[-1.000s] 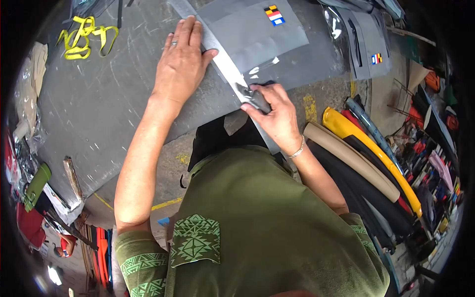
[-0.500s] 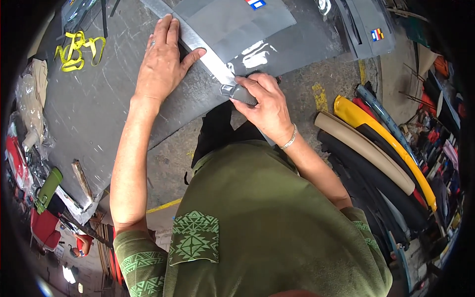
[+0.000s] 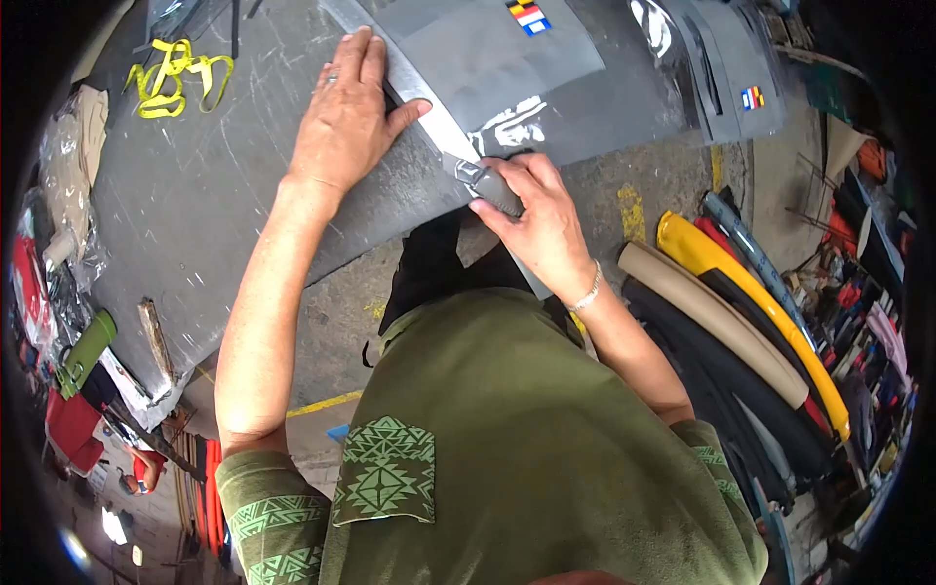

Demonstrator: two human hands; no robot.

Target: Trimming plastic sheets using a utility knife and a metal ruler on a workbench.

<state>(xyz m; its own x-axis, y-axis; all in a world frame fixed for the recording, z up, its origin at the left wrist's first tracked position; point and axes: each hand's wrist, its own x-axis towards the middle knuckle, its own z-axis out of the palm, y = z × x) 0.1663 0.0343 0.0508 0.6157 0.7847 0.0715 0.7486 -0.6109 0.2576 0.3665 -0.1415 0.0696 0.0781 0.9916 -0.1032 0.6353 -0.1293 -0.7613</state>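
My left hand [image 3: 343,132] lies flat with its fingers stretched out on the dark worktable, its thumb resting on a long metal straightedge [image 3: 429,105]. In my right hand [image 3: 546,229] is a dark grey utility knife [image 3: 500,193], gripped between thumb and fingers. Its blade end meets the near end of the straightedge, close to the table's front edge. Beside the straightedge, on its right, lies clear plastic sheeting [image 3: 575,122] with glare on it. A grey panel with a small coloured flag patch [image 3: 529,18] is at the top.
Yellow strap [image 3: 161,88] lies loose on the worktable [image 3: 195,234] at far left. Another grey piece with a flag patch [image 3: 752,98] sits at the right end. Rolls of material, including a yellow roll [image 3: 751,292] and a tan roll [image 3: 712,317], lie at right. Plastic-wrapped goods [image 3: 73,185] line the left edge.
The whole view has shifted and turned slightly. The knife has tilted a little, so its blade end shows more plainly beside the straightedge. My left hand keeps its place by the straightedge.
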